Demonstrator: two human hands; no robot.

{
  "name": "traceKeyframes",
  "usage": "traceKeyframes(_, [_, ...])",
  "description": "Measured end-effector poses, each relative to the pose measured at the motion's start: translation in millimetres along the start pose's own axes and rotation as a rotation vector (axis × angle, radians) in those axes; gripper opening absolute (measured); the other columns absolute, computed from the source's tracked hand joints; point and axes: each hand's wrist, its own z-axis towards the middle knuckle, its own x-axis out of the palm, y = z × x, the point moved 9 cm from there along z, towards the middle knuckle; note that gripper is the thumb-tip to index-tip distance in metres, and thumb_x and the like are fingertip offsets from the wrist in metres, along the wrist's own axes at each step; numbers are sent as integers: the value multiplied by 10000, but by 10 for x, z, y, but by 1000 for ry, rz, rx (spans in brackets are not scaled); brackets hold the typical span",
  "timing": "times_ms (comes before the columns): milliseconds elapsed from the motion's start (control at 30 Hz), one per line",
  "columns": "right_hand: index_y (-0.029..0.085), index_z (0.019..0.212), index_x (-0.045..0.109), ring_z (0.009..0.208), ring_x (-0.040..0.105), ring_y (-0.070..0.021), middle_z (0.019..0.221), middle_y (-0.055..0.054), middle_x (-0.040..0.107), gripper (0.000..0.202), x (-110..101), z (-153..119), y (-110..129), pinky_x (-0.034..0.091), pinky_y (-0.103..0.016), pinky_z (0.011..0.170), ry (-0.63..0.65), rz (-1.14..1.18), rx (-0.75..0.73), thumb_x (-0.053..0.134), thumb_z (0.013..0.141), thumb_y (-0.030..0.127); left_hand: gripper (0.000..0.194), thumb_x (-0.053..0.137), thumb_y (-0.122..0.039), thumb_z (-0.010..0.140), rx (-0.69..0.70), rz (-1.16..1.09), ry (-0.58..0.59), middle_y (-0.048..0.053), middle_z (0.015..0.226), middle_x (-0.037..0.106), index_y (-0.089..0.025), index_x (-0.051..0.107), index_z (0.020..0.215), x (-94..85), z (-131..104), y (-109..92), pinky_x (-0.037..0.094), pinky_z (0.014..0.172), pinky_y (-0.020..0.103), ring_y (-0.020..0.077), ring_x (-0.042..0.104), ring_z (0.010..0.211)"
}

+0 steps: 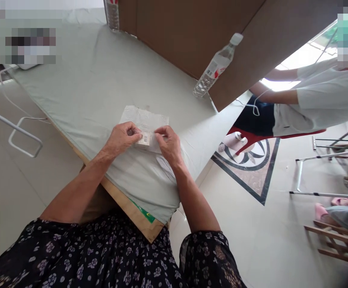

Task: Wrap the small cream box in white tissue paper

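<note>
A thin white paper sheet point(145, 115) lies on the cloth-covered table, under and between my hands. My left hand point(122, 138) is closed, its thumb and forefinger pinching a small pale packet point(144, 139) that bears a dark printed square code. On the other side, my right hand point(170, 145) is closed too, with thumb and forefinger pinched on the paper near the packet's right end. The exact grip of its fingertips is partly hidden. Beneath my right wrist lies a crumpled white piece point(165, 167), partly covered.
A clear plastic bottle point(214, 70) stands against a large brown cardboard panel point(186, 32); a second bottle point(113, 16) is farther back. The table's corner point(152, 236) points toward my body. A person in a white shirt point(326, 88) sits at right. White cable point(4, 86) hangs at left.
</note>
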Motion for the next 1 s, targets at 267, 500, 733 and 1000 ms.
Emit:
traceKeyframes(267, [243, 1130, 704, 1245, 618, -284, 1252, -94, 745, 196, 236, -368, 669, 439, -466, 1067, 176, -480, -447, 554, 1006, 218, 223, 713, -397, 717, 7, 9, 38, 7, 740, 679, -181, 674, 751, 43, 48, 24, 462, 641, 269, 147, 573, 688])
traceKeyframes(500, [246, 1115, 686, 1117, 626, -277, 1223, -90, 736, 172, 406, -328, 612, 429, -444, 989, 245, -637, -458, 560, 1010, 192, 326, 697, -438, 747, 0, 96, -25, 0, 800, 683, -204, 690, 975, -248, -50, 92, 473, 681, 292, 170, 596, 724])
traceKeyframes(733, [281, 1184, 654, 1003, 563, -260, 1135, -85, 708, 177, 487, -280, 714, 359, -425, 891, 307, -826, -522, 535, 1054, 274, 323, 634, -374, 800, -73, 425, -74, -16, 710, 623, -215, 692, 1076, -407, 0, 251, 440, 684, 318, 189, 576, 674])
traceKeyframes(1000, [253, 1189, 668, 992, 531, -249, 1120, -92, 696, 182, 575, -193, 791, 293, -405, 881, 449, -991, -543, 564, 1044, 286, 637, 631, -536, 860, -332, 695, -52, 153, 1162, 759, -133, 630, 1354, -564, -100, 290, 523, 966, 408, 344, 690, 1146])
